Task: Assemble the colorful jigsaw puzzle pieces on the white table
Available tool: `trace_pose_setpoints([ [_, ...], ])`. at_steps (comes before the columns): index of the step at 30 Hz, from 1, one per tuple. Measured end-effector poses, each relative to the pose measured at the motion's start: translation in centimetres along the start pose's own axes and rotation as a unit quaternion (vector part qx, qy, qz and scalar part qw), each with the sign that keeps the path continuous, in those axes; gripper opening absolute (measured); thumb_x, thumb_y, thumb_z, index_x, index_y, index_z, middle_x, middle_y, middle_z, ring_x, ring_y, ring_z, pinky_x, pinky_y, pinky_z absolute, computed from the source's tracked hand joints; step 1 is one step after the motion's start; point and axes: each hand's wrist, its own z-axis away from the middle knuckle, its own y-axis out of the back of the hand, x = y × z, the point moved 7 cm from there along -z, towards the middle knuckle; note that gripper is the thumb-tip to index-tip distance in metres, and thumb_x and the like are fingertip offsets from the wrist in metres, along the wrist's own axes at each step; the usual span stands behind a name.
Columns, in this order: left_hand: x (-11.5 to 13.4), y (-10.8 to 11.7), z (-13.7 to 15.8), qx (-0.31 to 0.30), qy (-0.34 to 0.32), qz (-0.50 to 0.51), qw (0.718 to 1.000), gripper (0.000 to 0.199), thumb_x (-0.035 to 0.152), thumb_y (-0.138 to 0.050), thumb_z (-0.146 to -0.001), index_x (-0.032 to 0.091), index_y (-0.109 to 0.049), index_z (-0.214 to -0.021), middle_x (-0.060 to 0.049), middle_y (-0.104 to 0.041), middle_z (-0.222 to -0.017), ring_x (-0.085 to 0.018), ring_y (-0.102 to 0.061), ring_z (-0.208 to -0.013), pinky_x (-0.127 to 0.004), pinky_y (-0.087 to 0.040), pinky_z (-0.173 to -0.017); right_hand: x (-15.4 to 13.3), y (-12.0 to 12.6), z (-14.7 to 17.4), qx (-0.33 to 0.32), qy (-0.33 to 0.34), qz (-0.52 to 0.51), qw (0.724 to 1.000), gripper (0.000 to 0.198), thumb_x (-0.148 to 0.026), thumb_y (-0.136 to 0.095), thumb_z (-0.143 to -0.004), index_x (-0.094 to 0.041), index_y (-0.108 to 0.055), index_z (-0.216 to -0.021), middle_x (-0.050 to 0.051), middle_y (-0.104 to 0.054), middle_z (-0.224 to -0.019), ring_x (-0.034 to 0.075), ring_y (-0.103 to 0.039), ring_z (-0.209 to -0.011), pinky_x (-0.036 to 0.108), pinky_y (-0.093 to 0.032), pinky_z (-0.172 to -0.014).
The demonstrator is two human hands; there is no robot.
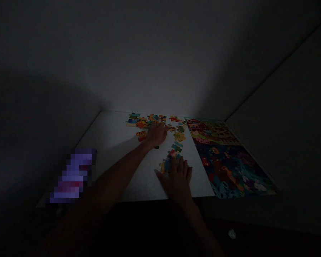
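Under dim light, my left hand (pixel 157 134) reaches across the white table among loose jigsaw puzzle pieces. Its fingers are bent down and close together, and whatever lies under them is hidden. An orange-red puzzle piece (pixel 141 136) is just left of that hand, and a yellow puzzle piece (pixel 179 136) is to its right. Nearer the front edge, my right hand (pixel 179 175) has its fingers spread, thumb apart. Its fingertips rest at a small joined strip of puzzle pieces (pixel 169 160), partly covering it. A teal and green puzzle piece (pixel 177 146) sits just beyond the strip.
More puzzle pieces (pixel 135 120) lie toward the back of the table (pixel 139 185), against the wall. Two colourful picture sheets, a farm scene (pixel 214 132) and a dark blue scene (pixel 235 171), cover the right side. A blurred-out, lit phone-like screen (pixel 75 175) stands at the left.
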Motion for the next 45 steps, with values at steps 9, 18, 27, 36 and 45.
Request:
trace_pose_setpoints([
  [9, -10.5, 2.6, 6.2, 0.021, 0.145, -0.076, 0.986, 0.048, 0.044, -0.039, -0.099, 0.026, -0.050, -0.142, -0.011, -0.046, -0.151, -0.034, -0.033, -0.143, -0.063, -0.014, -0.116, -1.5, -1.5, -7.1, -0.086, 0.079, -0.006, 0.993, 0.102, -0.082, -0.048, -0.080, -0.014, -0.032, -0.154, 0.028, -0.029, -0.156, 0.046, -0.021, -0.146, 0.066, -0.015, -0.113],
  [18, -9.5, 3.0, 11.4, 0.009, 0.103, -0.079, 0.992, 0.043, 0.042, -0.041, -0.099, 0.031, -0.052, -0.140, -0.007, -0.046, -0.152, -0.028, -0.035, -0.143, -0.059, -0.016, -0.119, -4.3, -3.2, -14.3, -0.146, 0.284, -0.031, 0.947, 0.073, -0.063, -0.043, -0.096, -0.020, -0.035, -0.154, 0.017, -0.029, -0.160, 0.031, -0.023, -0.149, 0.051, -0.015, -0.120],
  [27, -6.7, 1.9, 11.6, -0.042, 0.003, -0.056, 0.998, 0.053, 0.054, -0.052, -0.094, 0.033, -0.050, -0.142, -0.008, -0.040, -0.156, -0.031, -0.029, -0.147, -0.059, -0.019, -0.118, -6.0, -2.7, -18.1, -0.058, 0.242, -0.124, 0.960, 0.043, -0.042, -0.040, -0.101, -0.020, -0.064, -0.130, 0.011, -0.059, -0.139, 0.024, -0.049, -0.133, 0.043, -0.029, -0.116],
  [36, -7.6, 2.2, 7.0, 0.050, 0.108, -0.064, 0.991, 0.045, 0.036, -0.046, -0.097, 0.023, -0.053, -0.139, -0.013, -0.047, -0.150, -0.031, -0.037, -0.142, -0.058, -0.012, -0.121, 0.5, -2.5, -18.1, -0.063, 0.182, -0.148, 0.970, 0.042, -0.046, -0.059, -0.091, -0.019, -0.069, -0.121, 0.013, -0.065, -0.128, 0.027, -0.054, -0.128, 0.042, -0.038, -0.110],
  [45, -8.6, 3.9, 9.5, 0.092, 0.090, -0.045, 0.991, 0.034, 0.032, -0.042, -0.098, 0.025, -0.064, -0.123, -0.006, -0.063, -0.131, -0.023, -0.051, -0.129, -0.045, -0.036, -0.114, -0.3, -2.9, -18.1, -0.082, 0.213, -0.145, 0.963, 0.041, -0.040, -0.059, -0.092, -0.019, -0.067, -0.125, 0.012, -0.064, -0.132, 0.026, -0.054, -0.129, 0.041, -0.037, -0.112],
])
